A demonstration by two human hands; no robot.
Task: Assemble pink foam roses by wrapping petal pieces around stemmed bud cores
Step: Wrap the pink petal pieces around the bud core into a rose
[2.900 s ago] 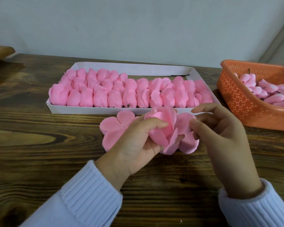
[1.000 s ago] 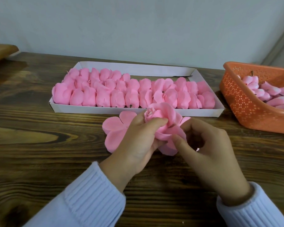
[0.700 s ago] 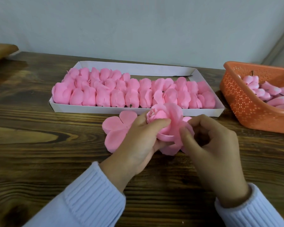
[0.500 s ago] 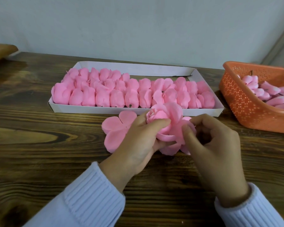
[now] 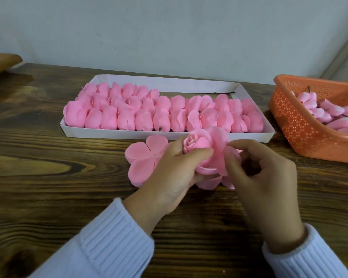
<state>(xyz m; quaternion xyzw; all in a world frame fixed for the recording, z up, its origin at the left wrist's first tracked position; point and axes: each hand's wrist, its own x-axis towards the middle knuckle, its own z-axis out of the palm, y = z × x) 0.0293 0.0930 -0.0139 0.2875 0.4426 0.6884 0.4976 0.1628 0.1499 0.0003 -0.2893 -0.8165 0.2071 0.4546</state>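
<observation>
- Hands met over a half-built rose [image 5: 204, 146]: the left hand [image 5: 169, 177] pinched the bud between thumb and fingers, while the right hand [image 5: 263, 183] pinched an outer petal [image 5: 232, 157] against it.
- Risk, as judged: a slackened left thumb would likely let the wrapped layers spring open, foam being springy; a hard tug from the right fingers could crease or tear a petal at its centre hole.
- Loose petals under the rose hung unwrapped and might fold crookedly if pressed unevenly.
- One flat petal piece [image 5: 144, 160] lay on the table [image 5: 48, 177], just left of the left hand and partly under it.
- One white tray [image 5: 117, 134], just beyond the hands, held two rows of finished roses [image 5: 129, 109], too crowded for a sure count.
- One orange basket [image 5: 295, 125], beyond and right of the right hand, held several stemmed buds [image 5: 329, 115]; its far part ran out of view.
</observation>
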